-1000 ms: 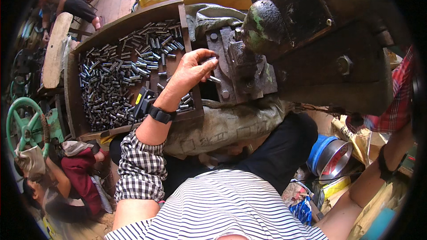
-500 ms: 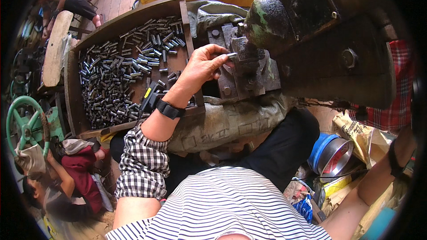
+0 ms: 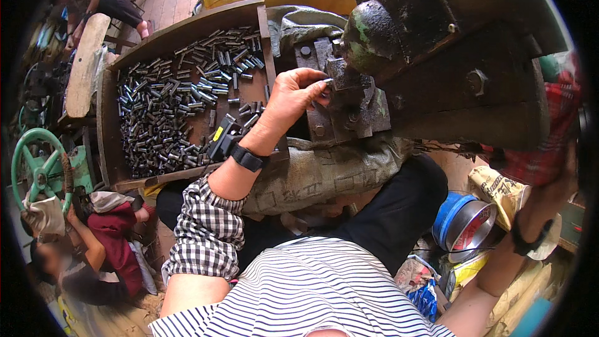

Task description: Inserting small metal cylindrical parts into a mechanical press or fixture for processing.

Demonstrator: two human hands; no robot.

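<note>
While left fingers [image 3: 303, 75] are pinching a metal piece [image 3: 329, 80] mid-frame, placing seems underway.
Block [image 3: 343, 76] is likely calling for alignment — right fingers unseen.

A white T-shirt [image 3: 312, 290] with thin black stripes lies at six o'clock, black trousers [image 3: 405, 190] toward four; at eight, a gathered black-and-white gingham oversleeve [image 3: 203, 234]; at nine, behind the bare left hand [image 3: 294, 95], a black wrist strap [image 3: 251, 158] and yellow-marked black box [image 3: 223, 142]; farther out at four, a blurred dark wristband [image 3: 525, 247]
</note>
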